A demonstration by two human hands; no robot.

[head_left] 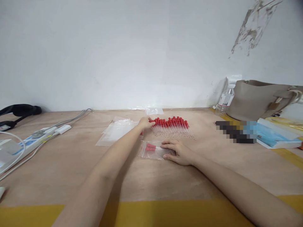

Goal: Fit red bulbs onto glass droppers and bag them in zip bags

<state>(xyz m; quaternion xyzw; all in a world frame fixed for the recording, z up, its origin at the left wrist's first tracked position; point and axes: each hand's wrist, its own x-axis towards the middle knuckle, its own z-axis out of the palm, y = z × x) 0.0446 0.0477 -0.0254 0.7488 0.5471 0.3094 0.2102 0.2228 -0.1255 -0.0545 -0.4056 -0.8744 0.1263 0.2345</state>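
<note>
A row of glass-like droppers (174,127) with red rubber bulbs lies on the table, bulbs toward the wall. At the row's left end, my left hand (145,123) has its thumb and fingers closed around a red bulb, which they partly hide. Nearer to me lies a clear zip bag (151,154) with red-bulbed droppers inside. My right hand (180,153) rests on the bag's right end, thumb and fingers spread apart. Behind my left forearm is a stack of flat clear bags (113,130), partly covered by the arm.
Another clear bag (154,111) lies against the wall. On the left are a power strip (28,144) with cables and a black headset-like item (23,110). To the right stand a plastic bottle (226,100) and a grey-beige handbag (253,99), with a blue packet (272,135) in front.
</note>
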